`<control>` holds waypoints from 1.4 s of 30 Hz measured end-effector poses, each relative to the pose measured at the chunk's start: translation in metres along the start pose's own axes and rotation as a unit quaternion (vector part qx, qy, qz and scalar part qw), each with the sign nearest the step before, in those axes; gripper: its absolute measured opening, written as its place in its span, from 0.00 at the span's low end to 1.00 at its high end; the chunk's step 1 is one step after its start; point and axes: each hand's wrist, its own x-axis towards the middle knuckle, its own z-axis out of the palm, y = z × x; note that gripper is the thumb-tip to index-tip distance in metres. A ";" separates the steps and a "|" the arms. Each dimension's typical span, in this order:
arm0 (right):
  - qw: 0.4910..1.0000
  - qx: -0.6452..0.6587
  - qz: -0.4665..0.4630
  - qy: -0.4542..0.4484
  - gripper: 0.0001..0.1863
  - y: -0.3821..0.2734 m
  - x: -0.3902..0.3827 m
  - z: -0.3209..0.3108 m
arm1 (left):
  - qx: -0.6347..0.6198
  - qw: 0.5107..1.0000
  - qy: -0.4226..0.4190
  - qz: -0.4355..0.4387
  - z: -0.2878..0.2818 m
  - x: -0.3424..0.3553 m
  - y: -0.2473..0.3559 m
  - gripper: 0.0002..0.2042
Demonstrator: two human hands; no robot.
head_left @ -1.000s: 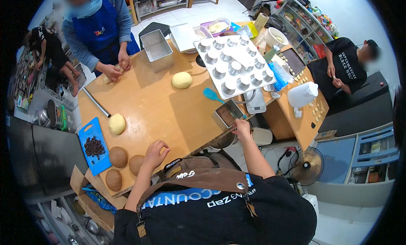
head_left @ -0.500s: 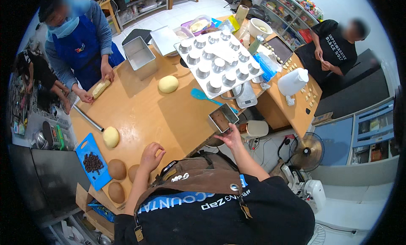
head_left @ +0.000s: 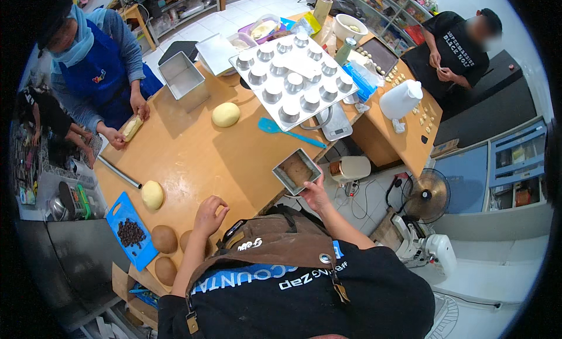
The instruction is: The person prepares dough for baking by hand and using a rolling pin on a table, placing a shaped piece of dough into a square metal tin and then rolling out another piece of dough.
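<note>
My right hand (head_left: 314,191) grips a square metal tin (head_left: 297,171) with a brown, flat layer inside, held at the table's front edge. My left hand (head_left: 212,210) hovers at the near edge with bent fingers apart, empty. Beside it are several brown dough balls (head_left: 164,238), partly behind my arm. A blue board (head_left: 120,207) with dark bits (head_left: 130,232) lies to their left. Pale dough balls (head_left: 225,114) (head_left: 152,194) rest farther in on the wooden table (head_left: 193,163). A turquoise spatula (head_left: 271,126) lies beyond the tin.
A tray of metal moulds (head_left: 293,81), an empty rectangular tin (head_left: 180,75), a scale (head_left: 336,128) and a metal rod (head_left: 120,172) occupy the table. A co-worker in a blue apron (head_left: 93,75) handles dough; another person (head_left: 455,46) stands right. A fan (head_left: 427,195) is below.
My right hand has brought the square tin away from the spatula, toward me and lower in view. The co-worker's dough roll shows more clearly. The whole view has shifted slightly.
</note>
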 end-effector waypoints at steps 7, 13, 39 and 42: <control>0.990 0.114 0.074 -0.034 0.39 -0.019 0.003 0.010 | 0.001 1.000 -0.005 -0.016 -0.001 0.004 -0.003 0.07; 0.968 0.199 0.144 0.059 0.41 -0.044 0.017 -0.018 | 0.002 1.000 0.007 -0.013 -0.002 0.000 -0.008 0.08; 0.980 0.064 0.127 0.138 0.20 -0.047 0.088 -0.017 | 0.029 0.996 0.055 -0.064 -0.005 -0.015 0.016 0.07; 0.972 0.002 0.134 0.192 0.18 -0.053 0.074 0.002 | 0.047 0.991 0.071 -0.103 -0.001 -0.038 0.023 0.07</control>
